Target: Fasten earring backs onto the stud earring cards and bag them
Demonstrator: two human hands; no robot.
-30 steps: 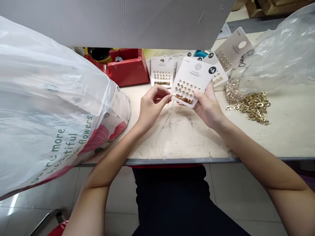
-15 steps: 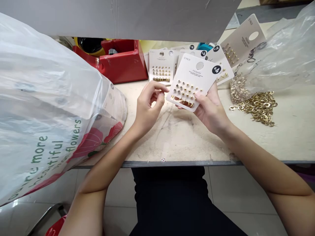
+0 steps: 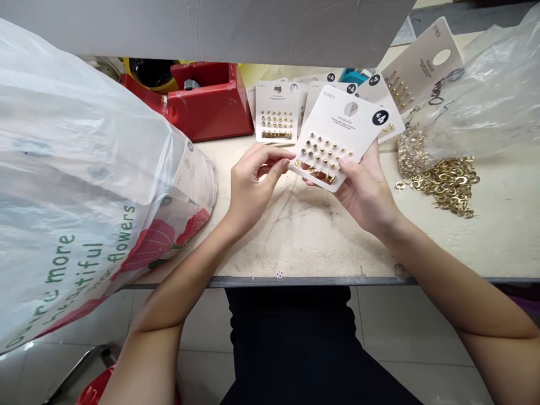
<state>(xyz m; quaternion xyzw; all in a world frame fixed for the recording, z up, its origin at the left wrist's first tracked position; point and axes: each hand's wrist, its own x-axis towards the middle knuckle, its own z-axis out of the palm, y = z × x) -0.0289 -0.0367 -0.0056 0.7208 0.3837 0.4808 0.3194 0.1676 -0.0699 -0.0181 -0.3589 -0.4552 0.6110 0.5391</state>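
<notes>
My right hand (image 3: pixel 366 191) holds a white earring card (image 3: pixel 342 132) tilted above the table, thumb pressed on its lower edge. The card carries rows of small gold and silver studs and a black price dot. My left hand (image 3: pixel 253 185) is just left of the card, thumb and fingers pinched together at the card's lower left corner; what they pinch is too small to make out.
More earring cards (image 3: pixel 276 112) lie at the back of the worn table (image 3: pixel 320 236). A pile of gold rings (image 3: pixel 447 180) spills from a clear bag (image 3: pixel 485 101) at the right. A red tape dispenser (image 3: pixel 206 101) stands behind. A large printed plastic bag (image 3: pixel 84 180) fills the left.
My left hand drew away from the card, then came back to its lower left corner. The card in my right hand shifted slightly right and up.
</notes>
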